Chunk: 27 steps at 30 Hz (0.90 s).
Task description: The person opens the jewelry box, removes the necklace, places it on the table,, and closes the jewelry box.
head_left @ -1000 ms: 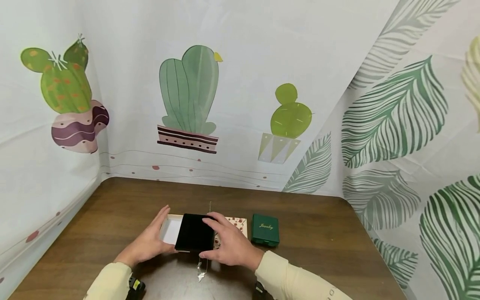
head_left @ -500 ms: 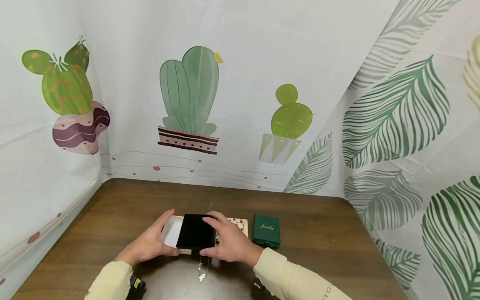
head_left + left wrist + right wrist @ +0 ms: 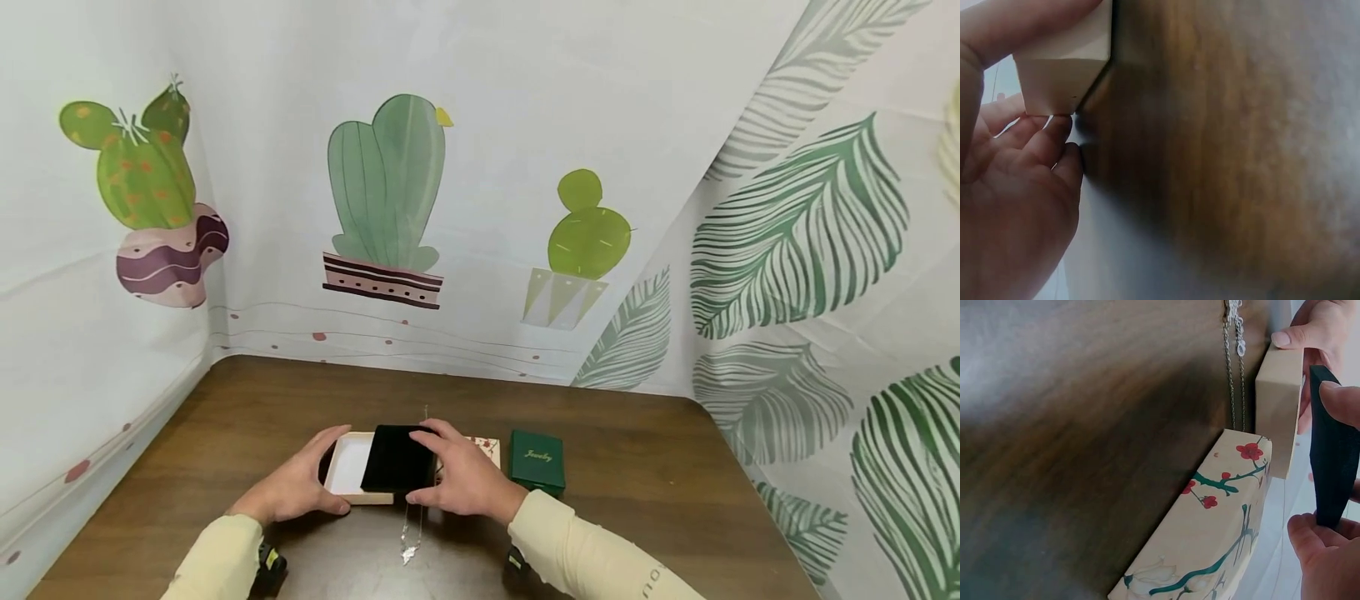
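Note:
A shallow cream box tray [image 3: 348, 468] with a white inside lies on the table, its right part hidden under a black velvet pad [image 3: 397, 460]. My left hand [image 3: 288, 483] grips the tray's left end, thumb along the near wall and fingertips round the far side. The pad is held by my right hand [image 3: 468, 475], with thumb on the near edge and fingers on the far edge. In the right wrist view the pad [image 3: 1333, 450] stands apart from the tray [image 3: 1279, 403]. A silver necklace [image 3: 408, 552] lies on the table, its chain running beneath the pad.
A cream lid with red blossoms [image 3: 487, 450] lies partly behind my right hand; the right wrist view shows this lid [image 3: 1210, 506] beside the tray. To its right sits a green jewelry box [image 3: 537, 461]. A patterned cloth [image 3: 480, 208] hangs behind the table [image 3: 622, 500].
The pad has shifted slightly away from me over the tray, baring more of the tray's near wall. My left thumb has drawn back from the pad's corner. The head view has turned slightly.

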### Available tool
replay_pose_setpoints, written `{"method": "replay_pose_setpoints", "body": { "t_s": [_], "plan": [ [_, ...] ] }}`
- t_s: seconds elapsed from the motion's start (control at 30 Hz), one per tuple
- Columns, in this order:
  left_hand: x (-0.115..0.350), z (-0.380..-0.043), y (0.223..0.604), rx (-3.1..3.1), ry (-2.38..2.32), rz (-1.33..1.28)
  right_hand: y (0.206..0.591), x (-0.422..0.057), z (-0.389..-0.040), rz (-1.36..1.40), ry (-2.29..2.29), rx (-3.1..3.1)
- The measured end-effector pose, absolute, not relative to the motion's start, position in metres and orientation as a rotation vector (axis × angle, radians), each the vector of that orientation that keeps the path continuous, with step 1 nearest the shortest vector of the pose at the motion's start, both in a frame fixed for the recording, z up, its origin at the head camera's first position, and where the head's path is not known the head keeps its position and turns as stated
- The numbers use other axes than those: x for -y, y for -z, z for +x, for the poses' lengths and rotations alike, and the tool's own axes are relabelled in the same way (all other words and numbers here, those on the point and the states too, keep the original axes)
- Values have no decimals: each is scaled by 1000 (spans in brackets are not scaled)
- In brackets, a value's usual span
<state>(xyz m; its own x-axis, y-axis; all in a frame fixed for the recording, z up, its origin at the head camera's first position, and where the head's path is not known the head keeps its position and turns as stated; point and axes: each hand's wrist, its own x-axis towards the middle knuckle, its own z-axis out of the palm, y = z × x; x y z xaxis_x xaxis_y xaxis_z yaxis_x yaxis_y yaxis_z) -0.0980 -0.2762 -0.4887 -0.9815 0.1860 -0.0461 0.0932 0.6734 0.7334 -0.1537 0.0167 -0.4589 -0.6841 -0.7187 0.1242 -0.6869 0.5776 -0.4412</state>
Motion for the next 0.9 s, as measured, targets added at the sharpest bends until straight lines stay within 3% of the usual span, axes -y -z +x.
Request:
{"method": "replay_pose_setpoints", "body": {
  "t_s": [0.9],
  "plan": [
    [276,-105,490,-2594,-1349,153,461,11,-162,-1235,725,-2666]
  ]
}}
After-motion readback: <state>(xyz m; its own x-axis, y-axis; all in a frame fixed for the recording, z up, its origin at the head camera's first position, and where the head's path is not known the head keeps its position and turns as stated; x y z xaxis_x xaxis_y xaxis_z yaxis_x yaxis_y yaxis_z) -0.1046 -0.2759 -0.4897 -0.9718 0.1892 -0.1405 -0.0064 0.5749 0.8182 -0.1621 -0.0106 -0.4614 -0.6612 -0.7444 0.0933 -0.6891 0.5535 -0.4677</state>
